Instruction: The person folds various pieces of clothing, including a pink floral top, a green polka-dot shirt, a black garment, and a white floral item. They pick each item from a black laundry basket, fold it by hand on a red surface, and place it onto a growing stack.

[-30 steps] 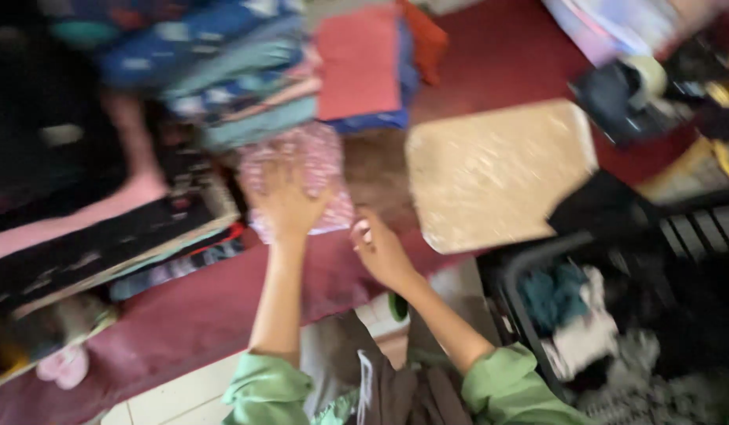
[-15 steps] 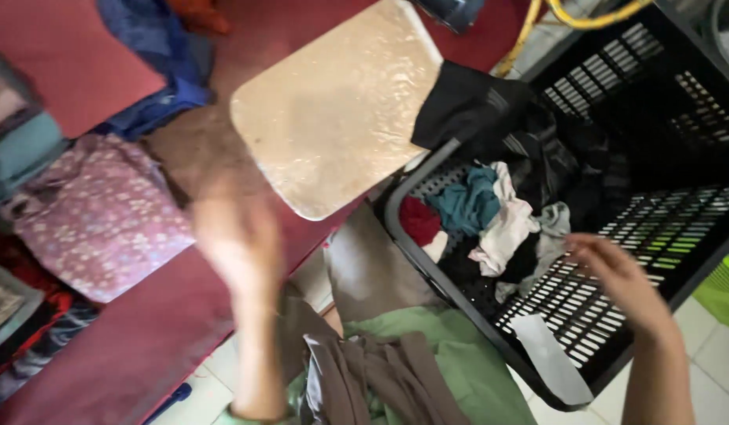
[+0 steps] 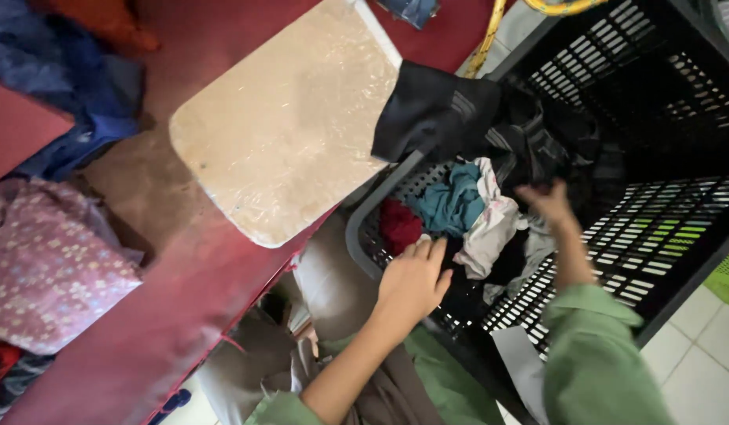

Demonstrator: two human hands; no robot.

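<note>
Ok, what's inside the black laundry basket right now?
The black laundry basket holds loose clothes: a teal garment, a red one, a white cloth and dark pieces. Anything beneath the pile is covered.

Green sleeves [image 3: 592,354], bare hands.

The basket [image 3: 647,260] stands right of the board [image 3: 289,118]; clothes [image 3: 474,212] lie in it, both hands over them.

basket [image 3: 679,236]: black plastic lattice
garment in basket, centre [image 3: 456,206]: teal
garment left of the teal one [image 3: 398,225]: red
garment right of the teal one [image 3: 490,228]: white
board left of basket [image 3: 286,126]: beige, speckled
folded cloth far left of basket [image 3: 42,267]: pink, small floral print
sleeves [image 3: 592,354]: green
</note>
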